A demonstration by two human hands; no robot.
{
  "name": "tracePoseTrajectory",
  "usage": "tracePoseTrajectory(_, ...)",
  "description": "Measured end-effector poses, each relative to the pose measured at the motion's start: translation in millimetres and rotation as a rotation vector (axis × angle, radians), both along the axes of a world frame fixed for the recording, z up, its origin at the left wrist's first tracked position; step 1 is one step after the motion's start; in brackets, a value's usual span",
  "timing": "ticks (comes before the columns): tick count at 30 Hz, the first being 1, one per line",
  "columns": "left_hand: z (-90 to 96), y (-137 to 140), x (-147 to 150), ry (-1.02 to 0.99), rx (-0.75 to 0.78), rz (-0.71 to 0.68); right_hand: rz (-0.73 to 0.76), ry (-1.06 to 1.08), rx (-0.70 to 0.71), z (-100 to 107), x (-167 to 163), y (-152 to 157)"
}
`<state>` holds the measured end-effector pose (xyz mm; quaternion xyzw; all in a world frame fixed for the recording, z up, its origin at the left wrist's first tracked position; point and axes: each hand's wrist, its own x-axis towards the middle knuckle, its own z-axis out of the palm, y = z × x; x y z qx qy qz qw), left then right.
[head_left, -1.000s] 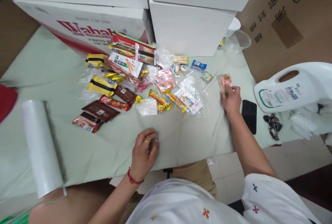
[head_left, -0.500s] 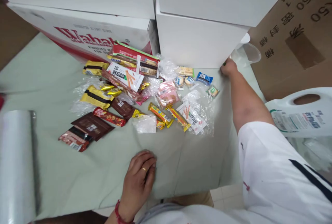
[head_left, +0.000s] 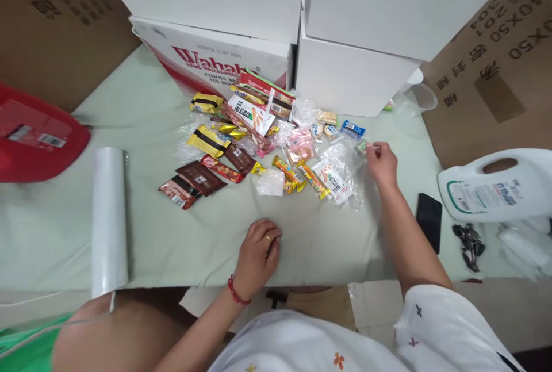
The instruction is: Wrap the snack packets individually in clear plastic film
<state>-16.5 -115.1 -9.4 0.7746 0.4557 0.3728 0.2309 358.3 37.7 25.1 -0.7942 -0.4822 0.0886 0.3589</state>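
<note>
My left hand [head_left: 261,254] rests on the cloth-covered table with its fingers curled together, and nothing shows in it. My right hand [head_left: 382,166] is closed at the right end of the snack pile, fingertips pinched; what they hold, if anything, is too small to make out. Just left of those fingertips lies a small green-and-clear packet [head_left: 360,146]. Nearby are a blue packet [head_left: 352,129], a clear plastic wrapper [head_left: 351,179] and a white snack packet [head_left: 333,181]. Yellow bars [head_left: 314,180], brown packets [head_left: 200,178] and yellow packets [head_left: 209,140] spread further left.
White boxes [head_left: 357,79] and a printed carton [head_left: 215,64] stand behind the pile. A plastic film roll [head_left: 110,217] and red container [head_left: 38,136] are at left. At right are a white jug [head_left: 495,188], a black phone [head_left: 429,222] and a cardboard box [head_left: 483,73].
My right hand has come back from the corner of the white box toward the pile's right end. My left hand stays on the table. The view has shifted, showing more on both sides.
</note>
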Motion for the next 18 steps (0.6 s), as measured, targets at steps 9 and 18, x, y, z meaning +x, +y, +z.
tracePoseTrajectory(9,12.2,-6.5,-3.1,-0.210,-0.057,0.102,0.157,0.497,0.155,33.9,-18.5,-49.6)
tracePoseTrajectory(18,54.7,17.1,57.2,-0.680,-0.544,-0.125,0.363,1.028,0.261,102.2,-81.1,-147.9)
